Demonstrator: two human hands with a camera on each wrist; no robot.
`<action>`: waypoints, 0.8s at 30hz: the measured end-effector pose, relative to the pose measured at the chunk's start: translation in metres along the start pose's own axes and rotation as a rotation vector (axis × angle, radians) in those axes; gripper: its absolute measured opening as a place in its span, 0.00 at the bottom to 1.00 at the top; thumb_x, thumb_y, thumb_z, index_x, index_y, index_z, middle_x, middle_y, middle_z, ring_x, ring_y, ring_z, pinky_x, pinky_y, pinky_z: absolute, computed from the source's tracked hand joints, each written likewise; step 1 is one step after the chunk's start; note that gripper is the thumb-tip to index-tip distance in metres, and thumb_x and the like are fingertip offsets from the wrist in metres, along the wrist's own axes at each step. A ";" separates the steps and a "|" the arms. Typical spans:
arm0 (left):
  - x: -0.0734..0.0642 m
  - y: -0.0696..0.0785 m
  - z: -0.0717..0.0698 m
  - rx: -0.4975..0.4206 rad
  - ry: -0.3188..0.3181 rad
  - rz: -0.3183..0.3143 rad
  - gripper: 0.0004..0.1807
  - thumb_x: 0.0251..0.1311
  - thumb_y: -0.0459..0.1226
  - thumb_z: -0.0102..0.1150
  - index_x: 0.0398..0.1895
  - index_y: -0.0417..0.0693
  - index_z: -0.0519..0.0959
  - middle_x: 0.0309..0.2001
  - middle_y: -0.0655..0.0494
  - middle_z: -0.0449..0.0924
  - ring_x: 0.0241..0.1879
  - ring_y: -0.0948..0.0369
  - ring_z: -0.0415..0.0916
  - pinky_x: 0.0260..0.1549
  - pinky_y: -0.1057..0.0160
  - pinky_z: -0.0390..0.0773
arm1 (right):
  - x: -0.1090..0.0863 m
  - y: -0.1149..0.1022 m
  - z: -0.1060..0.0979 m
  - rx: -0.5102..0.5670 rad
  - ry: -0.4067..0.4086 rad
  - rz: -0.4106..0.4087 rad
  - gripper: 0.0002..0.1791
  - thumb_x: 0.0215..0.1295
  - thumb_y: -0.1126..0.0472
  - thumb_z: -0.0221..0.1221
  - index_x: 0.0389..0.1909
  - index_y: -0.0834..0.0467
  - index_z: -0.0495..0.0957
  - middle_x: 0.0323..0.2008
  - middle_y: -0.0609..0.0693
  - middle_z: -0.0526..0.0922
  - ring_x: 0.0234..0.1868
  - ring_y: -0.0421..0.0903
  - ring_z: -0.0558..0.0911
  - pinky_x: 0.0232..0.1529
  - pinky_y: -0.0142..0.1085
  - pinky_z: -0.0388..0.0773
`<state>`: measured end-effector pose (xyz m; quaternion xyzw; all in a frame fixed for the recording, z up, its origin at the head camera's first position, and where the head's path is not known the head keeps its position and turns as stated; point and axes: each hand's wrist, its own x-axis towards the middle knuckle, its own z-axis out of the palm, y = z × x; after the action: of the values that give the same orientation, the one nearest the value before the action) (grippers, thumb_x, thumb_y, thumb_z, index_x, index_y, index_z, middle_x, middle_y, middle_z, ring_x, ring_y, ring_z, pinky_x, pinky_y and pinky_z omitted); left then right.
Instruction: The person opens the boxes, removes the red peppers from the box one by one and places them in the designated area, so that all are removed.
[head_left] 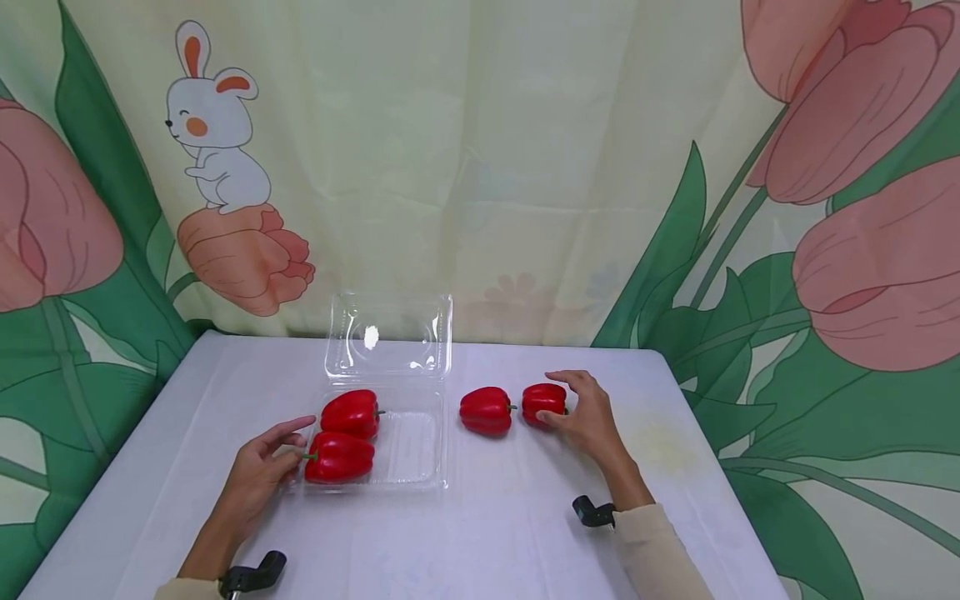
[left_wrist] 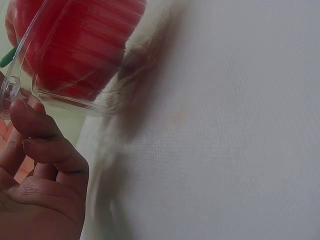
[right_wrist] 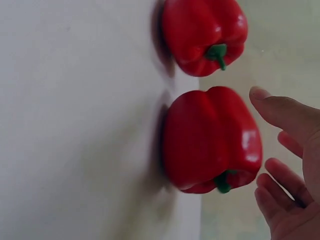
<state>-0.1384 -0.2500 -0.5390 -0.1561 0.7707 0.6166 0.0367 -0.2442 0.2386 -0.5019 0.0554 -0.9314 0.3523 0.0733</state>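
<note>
My left hand [head_left: 258, 467] is at the left side of a clear plastic clamshell box [head_left: 408, 450], its lid raised. In the left wrist view, loosely bent fingertips [left_wrist: 30, 117] meet the box's rim at a corner. Inside the box's left part lie two red bell peppers, a back one [head_left: 350, 414] and a front one [head_left: 340, 457] with its stem toward that hand. My right hand [head_left: 588, 417] spreads thumb and fingers around a third red pepper [head_left: 543, 404]; the right wrist view shows a gap between. Another red pepper [head_left: 486, 411] lies to its left.
A white cloth [head_left: 480, 542] covers the table. Behind it hangs a curtain [head_left: 540, 167] printed with tulips and a rabbit. The upright clear lid [head_left: 390, 337] stands at the table's back edge. Black wrist cameras sit on the left wrist [head_left: 255, 573] and right wrist [head_left: 592, 512].
</note>
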 end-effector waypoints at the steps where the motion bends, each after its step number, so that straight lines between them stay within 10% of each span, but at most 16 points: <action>1: 0.000 0.000 0.000 -0.003 -0.002 0.002 0.34 0.69 0.36 0.66 0.78 0.52 0.70 0.52 0.57 0.77 0.36 0.59 0.79 0.37 0.67 0.85 | 0.000 -0.001 -0.001 0.004 0.011 -0.011 0.41 0.50 0.60 0.82 0.68 0.48 0.79 0.68 0.57 0.76 0.71 0.60 0.75 0.60 0.59 0.84; 24: 0.001 0.000 0.000 0.007 0.000 0.009 0.32 0.70 0.34 0.63 0.77 0.52 0.71 0.52 0.56 0.78 0.36 0.59 0.79 0.37 0.67 0.85 | -0.020 -0.073 0.015 0.161 0.081 -0.300 0.44 0.47 0.57 0.84 0.69 0.48 0.79 0.67 0.51 0.79 0.69 0.54 0.78 0.54 0.56 0.87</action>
<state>-0.1394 -0.2501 -0.5391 -0.1522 0.7735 0.6143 0.0346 -0.2146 0.1752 -0.4691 0.1853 -0.8776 0.4130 0.1579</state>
